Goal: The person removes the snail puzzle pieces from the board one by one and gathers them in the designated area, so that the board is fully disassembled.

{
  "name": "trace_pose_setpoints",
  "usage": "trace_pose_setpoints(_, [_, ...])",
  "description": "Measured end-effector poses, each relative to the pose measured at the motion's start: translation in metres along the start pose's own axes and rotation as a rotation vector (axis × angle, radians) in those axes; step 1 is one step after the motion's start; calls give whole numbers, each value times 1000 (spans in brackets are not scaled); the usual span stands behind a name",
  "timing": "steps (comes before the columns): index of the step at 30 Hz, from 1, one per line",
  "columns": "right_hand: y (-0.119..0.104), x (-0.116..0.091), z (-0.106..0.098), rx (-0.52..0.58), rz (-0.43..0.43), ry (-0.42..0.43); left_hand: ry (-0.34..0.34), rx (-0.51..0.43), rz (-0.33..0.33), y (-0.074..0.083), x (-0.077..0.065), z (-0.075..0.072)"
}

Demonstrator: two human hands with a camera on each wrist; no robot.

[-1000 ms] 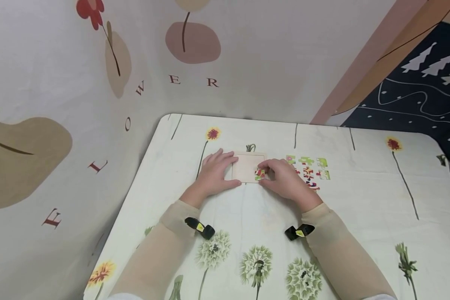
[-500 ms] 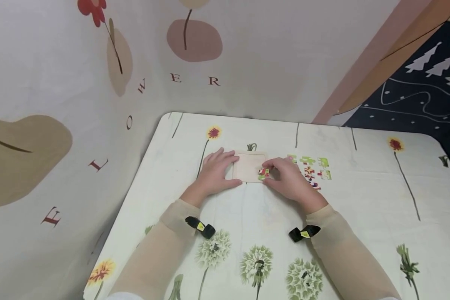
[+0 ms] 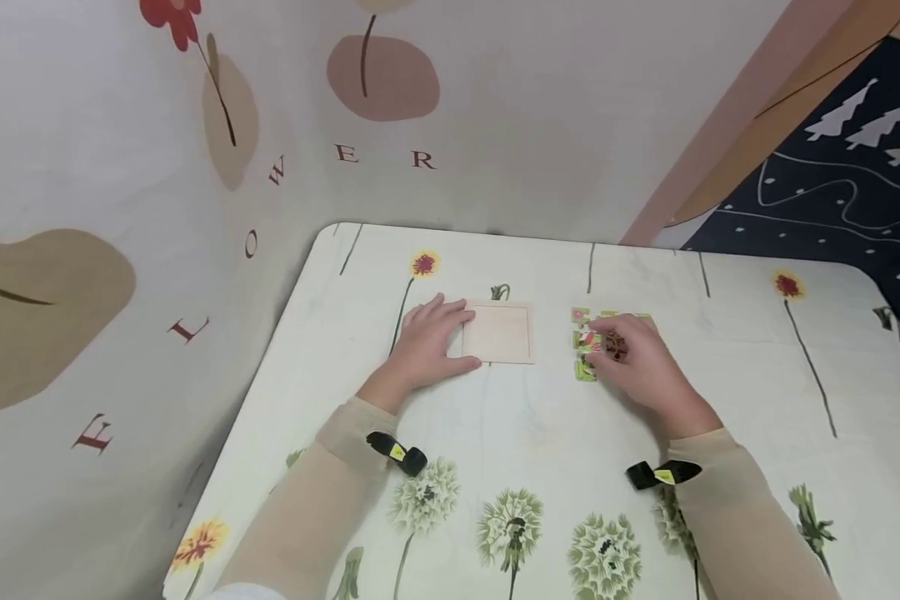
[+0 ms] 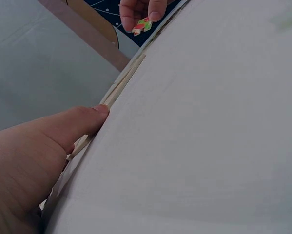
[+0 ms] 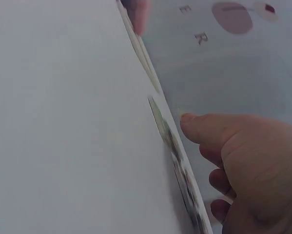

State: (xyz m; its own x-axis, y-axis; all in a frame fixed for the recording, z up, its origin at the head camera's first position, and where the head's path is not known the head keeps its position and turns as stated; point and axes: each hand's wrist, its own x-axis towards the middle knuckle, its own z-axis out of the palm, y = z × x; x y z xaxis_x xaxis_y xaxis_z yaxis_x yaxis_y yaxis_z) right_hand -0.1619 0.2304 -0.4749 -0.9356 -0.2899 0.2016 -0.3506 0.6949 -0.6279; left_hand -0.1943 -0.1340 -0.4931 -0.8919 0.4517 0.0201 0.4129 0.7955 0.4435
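Observation:
A shallow wooden puzzle tray (image 3: 497, 333) lies flat on the table, its inside bare. My left hand (image 3: 427, 346) holds it at the left side, thumb along the near edge and index finger at the far left corner. To the right of the tray, my right hand (image 3: 641, 362) pinches a red and green puzzle piece (image 4: 143, 26) between thumb and fingers, over the group of loose pieces. One loose piece (image 3: 585, 372) shows at the group's near left and another (image 3: 581, 315) at its far left. My right hand covers most of the others.
A white cloth with printed flowers covers the table (image 3: 540, 442). Behind it and to the left hang printed wall cloths (image 3: 525, 183). A dark cloth with white trees (image 3: 855, 192) hangs at the back right.
My right hand has lifted the red and green puzzle piece out of the tray's near right corner and carried it right, over the loose pieces. My left hand stays on the tray.

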Motion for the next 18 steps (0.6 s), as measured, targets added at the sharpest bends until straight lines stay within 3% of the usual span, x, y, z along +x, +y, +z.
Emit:
trace_pose_setpoints(9, [32, -34, -39, -16, 102, 14, 15, -19, 7, 0, -1, -1])
trace_pose_setpoints(18, [50, -58, -52, -37, 125, 3, 8, -27, 4, 2, -2, -2])
